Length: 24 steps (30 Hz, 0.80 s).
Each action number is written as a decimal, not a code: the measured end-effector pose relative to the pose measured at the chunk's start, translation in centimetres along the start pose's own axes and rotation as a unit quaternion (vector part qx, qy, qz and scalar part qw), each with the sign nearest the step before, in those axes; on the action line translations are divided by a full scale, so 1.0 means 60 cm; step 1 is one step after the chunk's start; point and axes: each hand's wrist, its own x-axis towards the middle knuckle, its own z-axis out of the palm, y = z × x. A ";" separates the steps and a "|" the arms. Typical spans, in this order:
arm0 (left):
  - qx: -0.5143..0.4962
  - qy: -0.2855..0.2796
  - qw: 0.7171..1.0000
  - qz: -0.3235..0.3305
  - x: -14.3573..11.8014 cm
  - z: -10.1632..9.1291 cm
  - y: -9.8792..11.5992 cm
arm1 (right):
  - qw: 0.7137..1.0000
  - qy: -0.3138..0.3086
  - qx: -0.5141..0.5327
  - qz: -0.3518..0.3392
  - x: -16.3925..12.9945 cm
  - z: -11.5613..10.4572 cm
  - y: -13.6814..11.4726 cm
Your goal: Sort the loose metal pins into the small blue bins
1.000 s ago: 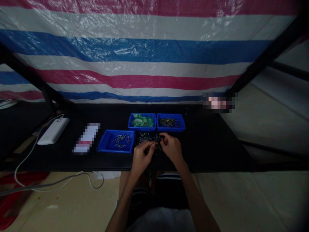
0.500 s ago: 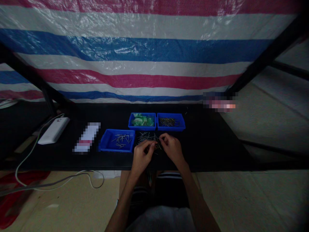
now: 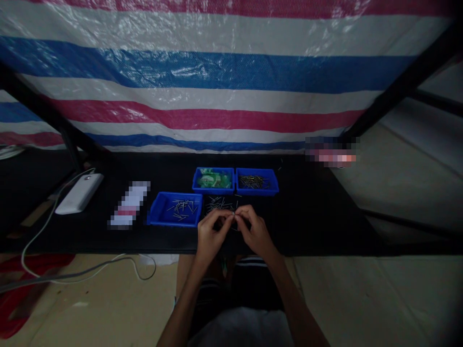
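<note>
Hands meet at the table's near edge, fingertips pinched together around something tiny. Left hand (image 3: 211,234) and right hand (image 3: 255,231) touch at the tips, and a small pin (image 3: 233,215) seems to sit right between them, though it's too dark and small to say which hand actually grips it. Both look curled into a pinch, not flat.

Just past the fingers is a loose pile of pins (image 3: 219,204) on the black table (image 3: 318,217), basically touching the fingertips. Too many and too blurry to count.

Trays: three blue ones. Left tray (image 3: 176,209), with scattered pins, sits just beside the pile. Behind the pile are two more side by side, a green tray (image 3: 213,179) full of green bits and a right tray (image 3: 256,181) of dark pins.

Off to the left, well apart, there's one white power bank (image 3: 78,193) with a cable (image 3: 39,231) trailing down off the table.
</note>
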 end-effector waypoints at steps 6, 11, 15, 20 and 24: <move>-0.019 -0.006 1.000 0.009 0.002 -0.001 0.001 | 1.000 -0.008 -0.023 0.001 -0.002 0.001 0.006; -0.022 -0.016 0.999 0.024 0.002 -0.003 0.007 | 0.995 0.004 -0.095 -0.013 -0.003 0.002 0.010; -0.026 -0.037 0.999 0.009 0.005 -0.002 0.004 | 0.991 0.026 -0.128 -0.027 -0.003 0.002 0.014; -0.031 -0.052 0.998 -0.007 0.006 -0.001 -0.002 | 0.991 0.033 -0.127 -0.018 -0.003 0.001 0.018; -0.037 -0.048 0.998 -0.003 0.006 -0.002 -0.003 | 0.991 0.041 -0.124 -0.020 -0.002 -0.001 0.015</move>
